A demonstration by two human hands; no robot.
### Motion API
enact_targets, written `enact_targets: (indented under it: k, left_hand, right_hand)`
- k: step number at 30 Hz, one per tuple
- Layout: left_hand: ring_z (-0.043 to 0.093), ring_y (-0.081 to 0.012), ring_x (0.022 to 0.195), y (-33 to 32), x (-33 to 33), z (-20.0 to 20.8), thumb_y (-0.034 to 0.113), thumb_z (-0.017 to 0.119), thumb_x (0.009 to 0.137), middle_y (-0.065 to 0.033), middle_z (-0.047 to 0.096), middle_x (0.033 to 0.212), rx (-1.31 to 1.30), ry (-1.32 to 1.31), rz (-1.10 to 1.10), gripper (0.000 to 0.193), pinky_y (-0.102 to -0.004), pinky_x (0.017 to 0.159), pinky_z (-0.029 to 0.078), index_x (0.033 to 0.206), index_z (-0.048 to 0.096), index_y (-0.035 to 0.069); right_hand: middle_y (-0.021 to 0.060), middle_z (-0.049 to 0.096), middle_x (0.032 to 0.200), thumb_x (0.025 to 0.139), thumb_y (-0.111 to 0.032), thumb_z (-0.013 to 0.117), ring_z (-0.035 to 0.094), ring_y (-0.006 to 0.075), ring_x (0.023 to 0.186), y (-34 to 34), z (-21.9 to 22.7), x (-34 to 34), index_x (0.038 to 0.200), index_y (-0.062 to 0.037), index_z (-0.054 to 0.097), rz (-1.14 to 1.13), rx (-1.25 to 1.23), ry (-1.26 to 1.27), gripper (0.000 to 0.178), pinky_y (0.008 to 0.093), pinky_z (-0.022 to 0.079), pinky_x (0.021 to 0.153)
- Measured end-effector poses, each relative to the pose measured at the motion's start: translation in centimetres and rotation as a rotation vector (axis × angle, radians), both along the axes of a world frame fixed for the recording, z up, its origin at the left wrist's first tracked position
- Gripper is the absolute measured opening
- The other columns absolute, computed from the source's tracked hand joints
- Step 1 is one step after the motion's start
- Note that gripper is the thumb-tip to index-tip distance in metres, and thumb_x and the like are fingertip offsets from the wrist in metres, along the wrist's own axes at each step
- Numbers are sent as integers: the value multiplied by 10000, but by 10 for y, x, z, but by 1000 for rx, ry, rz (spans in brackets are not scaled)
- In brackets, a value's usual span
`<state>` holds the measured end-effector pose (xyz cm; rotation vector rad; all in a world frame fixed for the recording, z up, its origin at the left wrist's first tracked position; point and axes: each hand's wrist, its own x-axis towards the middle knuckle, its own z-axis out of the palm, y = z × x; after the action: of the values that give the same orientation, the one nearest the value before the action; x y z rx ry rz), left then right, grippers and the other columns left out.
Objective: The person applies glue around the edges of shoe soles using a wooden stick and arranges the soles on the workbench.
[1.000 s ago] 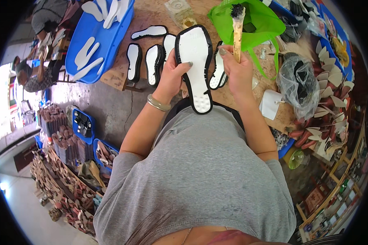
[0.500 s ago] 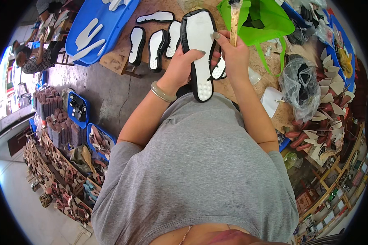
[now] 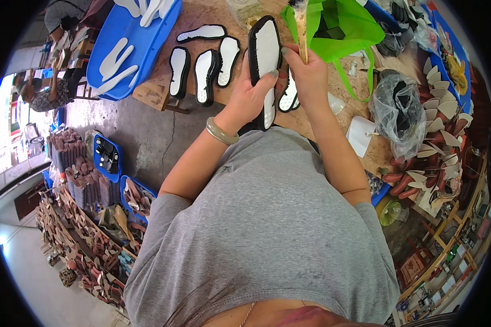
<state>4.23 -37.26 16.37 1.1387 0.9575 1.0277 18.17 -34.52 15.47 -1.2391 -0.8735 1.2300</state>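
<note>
A white-faced shoe sole with a black rim [image 3: 265, 49] is held upright over the table's near edge, turned partly side-on. My left hand [image 3: 246, 102] is closed round its middle, thumb across the white face. A brush with a wooden handle [image 3: 303, 35] stands upright in the grip of my right hand [image 3: 309, 79]. The right fingertips are at the sole's right edge; whether they press on it I cannot tell. Similar soles lie on the table: one crosswise [image 3: 202, 33], others lengthwise [image 3: 179, 71], [image 3: 229, 60], and one behind my hands [image 3: 289, 94].
A blue tray [image 3: 166, 38] with white insole pieces stands at the left. At the right are a bright green bag [image 3: 365, 31], a clear plastic bag [image 3: 396, 117], a white sheet [image 3: 358, 137] and piled reddish shoe parts [image 3: 409, 188]. Stacked shoe parts [image 3: 82, 234] fill the lower left.
The sole has turned from face-on to partly side-on, its top shifting slightly right. My left thumb has moved along its face. The brush stays in my right hand, tilted slightly differently.
</note>
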Motion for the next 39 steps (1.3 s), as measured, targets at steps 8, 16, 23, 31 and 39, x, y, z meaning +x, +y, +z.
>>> enact_targets:
  k: [8,16,23,31,39]
  left_hand:
    - [571,-138,917,-3,5,4,161,531,931,-67,583,1032,50,-31,-14,581,-291,798,485,1406,209,70]
    - [592,-127,807,5,-8,3,506,322,979,-89,621,953,39,-79,-72,612,-265,743,500,1374,303,38]
    - [604,-142,690,17,-11,32,606,208,943,-102,666,892,-298,-198,-43,711,-277,622,520,1184,551,31]
    - [587,-153,698,26,-17,32,593,247,946,-104,648,948,-371,-296,80,671,-291,594,512,1193,537,41]
    - [536,-129,664,29,-23,25,655,286,914,-110,632,870,-372,-61,63,691,-283,599,486,1210,513,73]
  right_hand:
    - [-24,581,727,856,-117,628,498,51,633,1,2,-1,934,-2,670,67,-45,193,146,187,410,523]
    - [-85,470,597,836,-109,641,322,4,468,11,4,7,948,-4,652,77,-6,-47,154,187,214,421]
    - [-13,605,730,810,-146,650,498,65,627,19,-11,13,907,2,675,140,-80,61,179,230,403,558]
    - [-65,416,568,923,-193,569,335,42,470,10,-19,40,1046,-10,658,127,99,-317,238,220,245,443]
    - [102,658,756,889,-273,610,615,182,616,-25,-1,62,1066,-94,662,151,343,-855,257,281,459,563]
